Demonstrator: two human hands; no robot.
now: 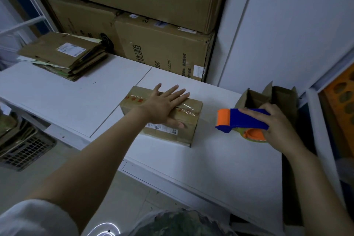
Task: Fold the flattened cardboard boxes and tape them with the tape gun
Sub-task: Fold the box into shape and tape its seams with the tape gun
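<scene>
Box (pixel 188 126) of brown cardboard sits closed near the middle of the white table (pixel 210 159), with clear shiny tape running along its top seam and a white shipping label on the side facing us. We see the left hand (pixel 164 105) lying flat on top of it, palm down and fingers straight and spread; the thumb hangs over the near top edge. Nothing is gripped, the hand only presses on the lid.

To the right of the box and apart from it, the right hand (pixel 275 126) grips the tape gun (pixel 243 120), fingers curled over its blue body. The gun's orange roller end points toward the box. The tape roll with its orange hub is under the hand, low at the table (we cannot tell if it touches the surface).

Just behind the tape gun, at the right end of the table, an open box (pixel 254 97) stands with its flaps up.

At the far left of the table we note a stack of flattened boxes (pixel 63 57), some with labels. Large cartons (pixel 162 50) are piled against the wall behind the table. A dark slotted crate (pixel 26 149) sits on the floor at left. An orange panel with holes (pixel 342 101) shows at the right edge.
</scene>
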